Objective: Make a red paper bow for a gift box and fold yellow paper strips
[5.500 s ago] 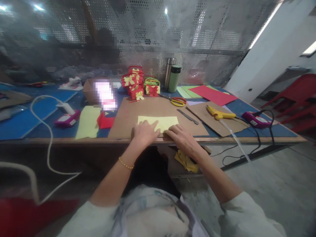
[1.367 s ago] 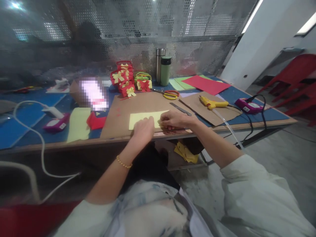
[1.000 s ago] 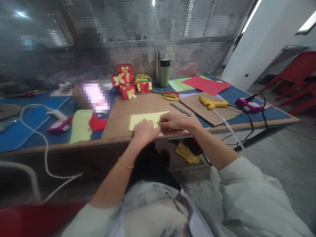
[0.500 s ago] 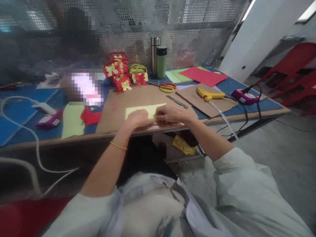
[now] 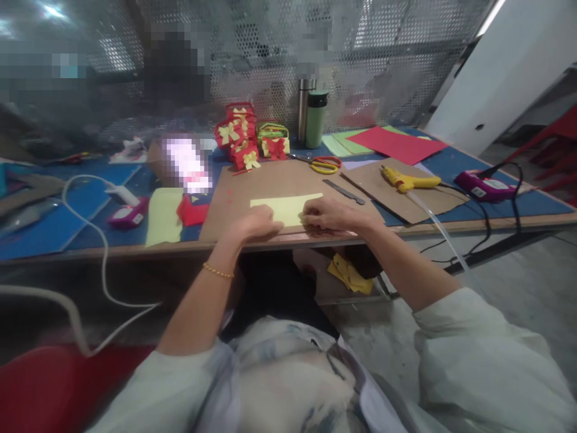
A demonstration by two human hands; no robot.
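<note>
A pale yellow sheet of paper (image 5: pixel 288 208) lies on a brown cardboard sheet (image 5: pixel 220 207) near the table's front edge. My left hand (image 5: pixel 261 222) is closed at the paper's near left corner, fingers curled down on it. At the near right side, my right hand (image 5: pixel 330 214) grips the paper with fingers curled and thumb tucked in. Between the two hands the near edge of the paper shows. A flat grey metal blade (image 5: pixel 343 191) lies just beyond my right hand, and red-and-yellow-handled scissors (image 5: pixel 325 163) rest behind it.
Red paper baskets with yellow bows (image 5: pixel 238 135) stand at the back beside a green flask (image 5: pixel 317 120). To the right are a yellow glue gun (image 5: pixel 412 180), red paper (image 5: pixel 396 144) and a purple power box (image 5: pixel 487 184). A red paper piece (image 5: pixel 193 211) and yellow-green paper (image 5: pixel 164 218) lie left.
My hands have moved apart along the yellow paper, baring more of its near edge between them. The head view has turned left, so the table appears further right.
</note>
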